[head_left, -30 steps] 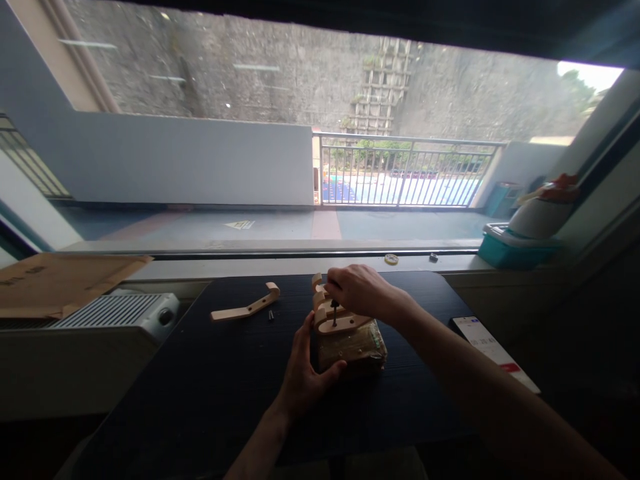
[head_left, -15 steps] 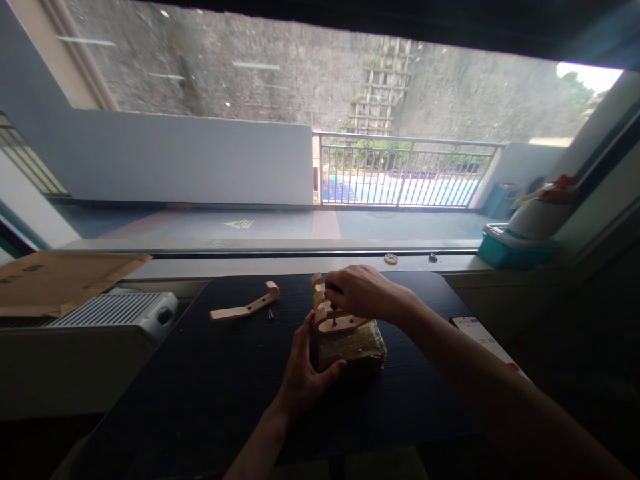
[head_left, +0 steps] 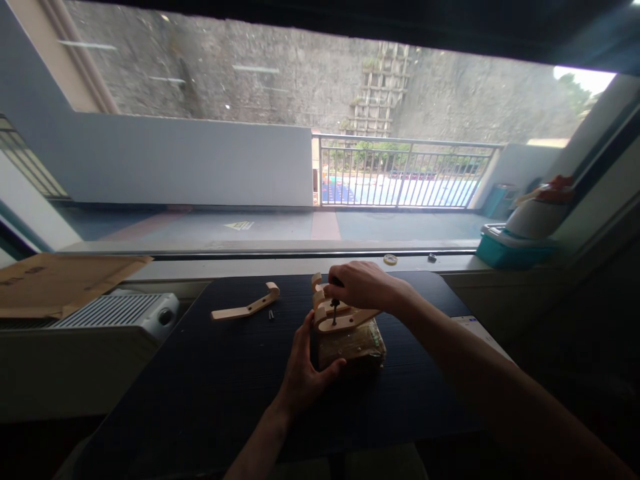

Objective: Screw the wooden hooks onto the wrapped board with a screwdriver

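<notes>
My right hand (head_left: 367, 283) is closed round the dark handle of a screwdriver (head_left: 335, 311), whose shaft points down at a hole in a pale wooden hook (head_left: 345, 324). This hook lies on top of a brown block (head_left: 350, 348), and other pale hooks sit behind it, partly hidden by my right hand. My left hand (head_left: 301, 373) grips the block's left side, thumb along the near face and fingers at the far left edge. To the left, a loose wooden hook (head_left: 247, 311) with two holes lies on the dark table, with small screws (head_left: 271, 315) beside it.
The dark table (head_left: 200, 387) stands against a window sill that holds a roll of tape (head_left: 391, 259), a small metal item (head_left: 432, 257) and a teal box (head_left: 510, 250). A radiator (head_left: 120, 320) with cardboard (head_left: 60, 283) on it is at left. A white item (head_left: 480, 330) lies at right.
My right hand has turned slightly around the screwdriver, and its forearm has shifted, covering more of the white item. My left hand stays on the block.
</notes>
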The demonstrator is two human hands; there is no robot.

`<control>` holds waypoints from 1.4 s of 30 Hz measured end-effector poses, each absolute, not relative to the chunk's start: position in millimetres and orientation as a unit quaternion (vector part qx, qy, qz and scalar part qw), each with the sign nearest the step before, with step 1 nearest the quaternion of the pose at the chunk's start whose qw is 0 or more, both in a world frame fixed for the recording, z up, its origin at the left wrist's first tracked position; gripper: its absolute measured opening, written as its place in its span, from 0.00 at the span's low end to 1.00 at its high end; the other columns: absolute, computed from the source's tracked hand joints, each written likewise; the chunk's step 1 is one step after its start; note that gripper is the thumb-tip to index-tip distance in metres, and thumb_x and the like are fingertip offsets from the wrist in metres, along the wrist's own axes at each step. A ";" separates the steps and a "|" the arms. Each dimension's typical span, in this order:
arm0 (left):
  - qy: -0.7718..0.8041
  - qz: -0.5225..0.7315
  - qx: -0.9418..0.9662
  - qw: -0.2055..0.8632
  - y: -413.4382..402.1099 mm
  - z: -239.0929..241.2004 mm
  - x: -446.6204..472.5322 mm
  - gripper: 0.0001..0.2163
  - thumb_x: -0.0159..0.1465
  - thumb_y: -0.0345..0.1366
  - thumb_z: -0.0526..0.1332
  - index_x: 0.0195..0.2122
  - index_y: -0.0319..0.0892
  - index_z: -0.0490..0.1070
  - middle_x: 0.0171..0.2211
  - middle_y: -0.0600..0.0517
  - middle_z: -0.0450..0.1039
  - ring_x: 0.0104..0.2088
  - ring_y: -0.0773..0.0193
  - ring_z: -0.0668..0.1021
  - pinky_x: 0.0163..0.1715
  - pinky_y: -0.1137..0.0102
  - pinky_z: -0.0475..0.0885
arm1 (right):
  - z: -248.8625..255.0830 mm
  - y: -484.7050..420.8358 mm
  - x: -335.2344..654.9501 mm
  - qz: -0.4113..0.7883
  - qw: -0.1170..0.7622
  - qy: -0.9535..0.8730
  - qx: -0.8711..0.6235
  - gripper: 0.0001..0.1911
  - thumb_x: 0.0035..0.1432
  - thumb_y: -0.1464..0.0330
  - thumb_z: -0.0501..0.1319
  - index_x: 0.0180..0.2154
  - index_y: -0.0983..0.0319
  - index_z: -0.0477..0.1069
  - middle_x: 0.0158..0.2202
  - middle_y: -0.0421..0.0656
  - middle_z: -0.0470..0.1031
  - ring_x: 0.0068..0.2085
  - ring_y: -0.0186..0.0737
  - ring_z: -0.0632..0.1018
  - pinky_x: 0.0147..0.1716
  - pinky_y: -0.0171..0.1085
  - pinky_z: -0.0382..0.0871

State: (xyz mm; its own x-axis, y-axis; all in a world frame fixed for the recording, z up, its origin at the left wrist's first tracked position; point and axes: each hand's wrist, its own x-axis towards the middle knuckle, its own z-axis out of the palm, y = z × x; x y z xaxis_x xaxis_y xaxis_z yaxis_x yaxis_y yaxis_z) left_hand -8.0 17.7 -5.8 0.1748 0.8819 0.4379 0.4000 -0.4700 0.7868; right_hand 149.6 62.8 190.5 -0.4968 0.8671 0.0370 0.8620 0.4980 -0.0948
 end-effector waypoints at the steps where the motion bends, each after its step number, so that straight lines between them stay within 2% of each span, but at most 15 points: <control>1: 0.446 0.462 0.721 0.261 17.6 -5.8 -8.0 0.44 0.54 0.42 0.66 0.64 0.51 0.37 0.62 0.45 0.50 0.60 0.50 0.60 0.58 0.53 0.59 | 192.8 62.5 150.2 0.031 0.040 -0.872 -0.488 0.15 0.61 0.60 0.52 0.37 0.62 0.72 0.31 0.44 0.75 0.30 0.37 0.73 0.25 0.34 0.53; 7: 0.438 0.470 0.722 0.259 18.7 -8.8 -8.2 0.44 0.54 0.41 0.66 0.64 0.51 0.37 0.61 0.45 0.51 0.60 0.50 0.60 0.58 0.52 0.58 | 186.5 61.8 149.5 0.042 0.047 -0.870 -0.488 0.14 0.64 0.63 0.48 0.39 0.61 0.69 0.31 0.43 0.75 0.28 0.35 0.72 0.25 0.34 0.53; 14: 0.440 0.465 0.725 0.253 18.5 -7.0 -8.2 0.44 0.54 0.41 0.66 0.64 0.51 0.37 0.62 0.44 0.50 0.61 0.50 0.60 0.58 0.52 0.58 | 176.1 63.1 147.7 0.034 0.057 -0.846 -0.529 0.16 0.65 0.63 0.46 0.39 0.64 0.68 0.32 0.47 0.75 0.29 0.37 0.72 0.25 0.34 0.54; 19: 0.443 0.466 0.723 0.253 17.0 -3.5 -7.5 0.44 0.54 0.40 0.66 0.64 0.52 0.37 0.62 0.44 0.50 0.61 0.49 0.60 0.57 0.50 0.59 | 189.4 62.1 150.0 0.025 0.043 -0.855 -0.516 0.15 0.62 0.61 0.49 0.37 0.63 0.70 0.31 0.45 0.75 0.28 0.37 0.72 0.25 0.34 0.53; 24: 0.442 0.465 0.723 0.257 17.4 -4.5 -7.9 0.44 0.53 0.40 0.66 0.64 0.52 0.37 0.61 0.44 0.51 0.60 0.49 0.60 0.57 0.51 0.59 | 196.1 60.1 149.7 0.030 0.046 -0.878 -0.476 0.13 0.62 0.64 0.51 0.34 0.62 0.71 0.29 0.42 0.74 0.26 0.33 0.70 0.24 0.33 0.52; 32: 0.447 0.462 0.718 0.267 17.0 -4.4 -8.3 0.44 0.53 0.41 0.66 0.65 0.51 0.38 0.62 0.45 0.51 0.60 0.49 0.61 0.57 0.53 0.60 | 177.9 62.4 146.6 0.041 0.077 -0.848 -0.523 0.15 0.65 0.62 0.47 0.35 0.63 0.69 0.30 0.44 0.74 0.27 0.33 0.70 0.24 0.33 0.52; 37: 0.444 0.466 0.717 0.266 16.9 -3.2 -7.9 0.44 0.53 0.41 0.67 0.64 0.51 0.39 0.61 0.44 0.52 0.60 0.49 0.61 0.57 0.53 0.60 | 173.8 61.3 145.8 0.022 0.073 -0.823 -0.563 0.18 0.66 0.61 0.45 0.39 0.65 0.68 0.32 0.48 0.74 0.28 0.37 0.72 0.25 0.34 0.54; 42: 0.441 0.469 0.717 0.269 17.0 -2.1 -7.9 0.44 0.53 0.41 0.67 0.64 0.51 0.38 0.62 0.44 0.52 0.60 0.49 0.61 0.57 0.52 0.60 | 188.6 60.8 147.0 0.013 0.051 -0.845 -0.532 0.17 0.63 0.60 0.49 0.34 0.63 0.71 0.29 0.46 0.75 0.28 0.37 0.72 0.25 0.34 0.53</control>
State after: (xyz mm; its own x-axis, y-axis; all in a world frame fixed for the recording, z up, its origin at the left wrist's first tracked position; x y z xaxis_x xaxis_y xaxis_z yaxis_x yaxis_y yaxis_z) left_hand -7.9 17.0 -2.1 0.1726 0.8837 0.4351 0.3797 -0.4673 0.7984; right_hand 147.0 60.8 188.6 -0.4289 0.9005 0.0723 0.8979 0.4337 -0.0759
